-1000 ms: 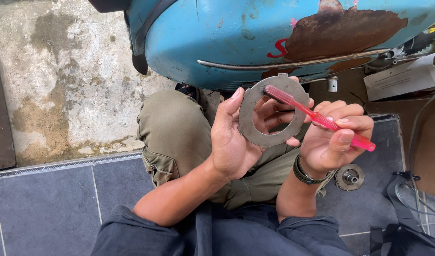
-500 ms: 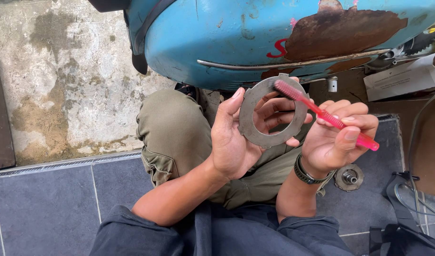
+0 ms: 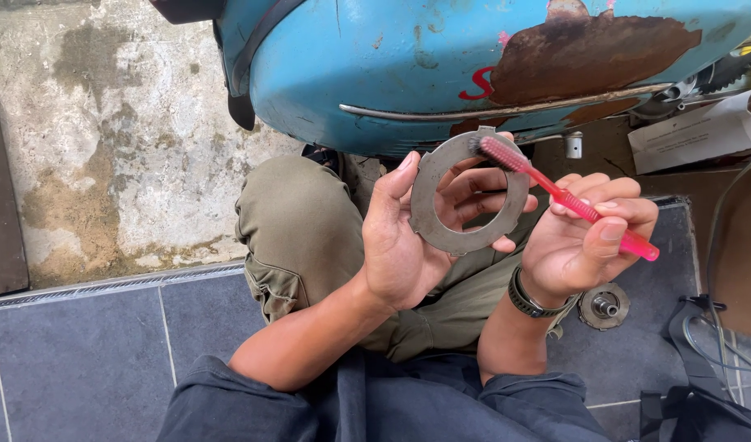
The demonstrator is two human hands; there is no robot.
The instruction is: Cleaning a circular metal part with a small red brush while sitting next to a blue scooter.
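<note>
Seen from above, a seated person's left hand (image 3: 408,245) grips a flat grey metal ring (image 3: 465,196) by its edge at chest height, while the right hand (image 3: 584,241) pinches a pink toothbrush (image 3: 568,200), bristles on the ring's upper rim. Short strokes with the ring held steady would likely scrub best; since half a second ago the brush head has shifted slightly along the rim. Beyond lie a round metal part (image 3: 604,305) on the tiled floor (image 3: 81,360) and a rusty blue scooter body (image 3: 474,57).
</note>
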